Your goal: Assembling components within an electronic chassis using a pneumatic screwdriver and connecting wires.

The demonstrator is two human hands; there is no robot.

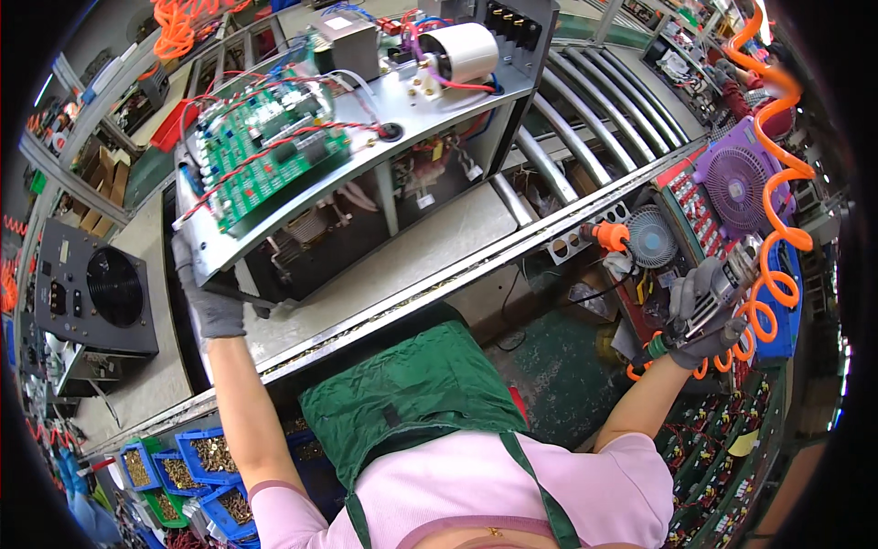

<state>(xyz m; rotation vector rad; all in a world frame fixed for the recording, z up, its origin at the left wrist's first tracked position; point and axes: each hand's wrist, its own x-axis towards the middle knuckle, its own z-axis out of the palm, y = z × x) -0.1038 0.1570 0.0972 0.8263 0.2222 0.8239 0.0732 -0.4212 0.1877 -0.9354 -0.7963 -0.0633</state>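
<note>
Machine [375,157] on the bench [384,284] seems heavy and stiff, its bare metal edge [212,252] the safest hold; my left hand [216,309] lies beside it, grip unclear, my right hand [700,306] wraps a power tool [732,273].

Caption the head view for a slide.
Gloved left hand at the corner of an open metal chassis bearing a green circuit board; gloved right hand holding a silver tool.

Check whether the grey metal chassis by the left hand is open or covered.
Open: on the grey metal chassis, the green rectangular circuit board and white cylindrical component sit exposed.
</note>
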